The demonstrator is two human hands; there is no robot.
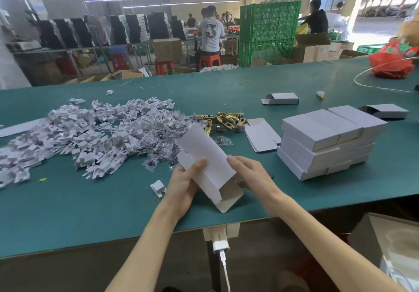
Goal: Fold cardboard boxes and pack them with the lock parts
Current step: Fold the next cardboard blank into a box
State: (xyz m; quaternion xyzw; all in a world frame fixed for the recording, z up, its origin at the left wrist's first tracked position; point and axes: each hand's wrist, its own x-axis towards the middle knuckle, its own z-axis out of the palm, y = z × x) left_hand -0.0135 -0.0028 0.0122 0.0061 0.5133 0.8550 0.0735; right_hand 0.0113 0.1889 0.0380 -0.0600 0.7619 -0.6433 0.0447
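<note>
I hold a white cardboard box (204, 153) over the green table (90, 201), tilted, with its near end flap open and the brown inside showing. My left hand (183, 185) grips its left side, thumb on top. My right hand (249, 176) grips the right side, thumb on the top face. Brass lock parts (224, 119) lie in a small heap just beyond the box. Small clear bags of screws (163, 153) are scattered left of it. A flat unfolded box blank (260, 137) lies to the right.
A wide pile of white folded card inserts (79, 133) covers the left of the table. Stacked closed white boxes (326, 139) stand at the right, with two open boxes (281, 98) behind. A red plastic bag (390, 60) sits far right. People work in the background.
</note>
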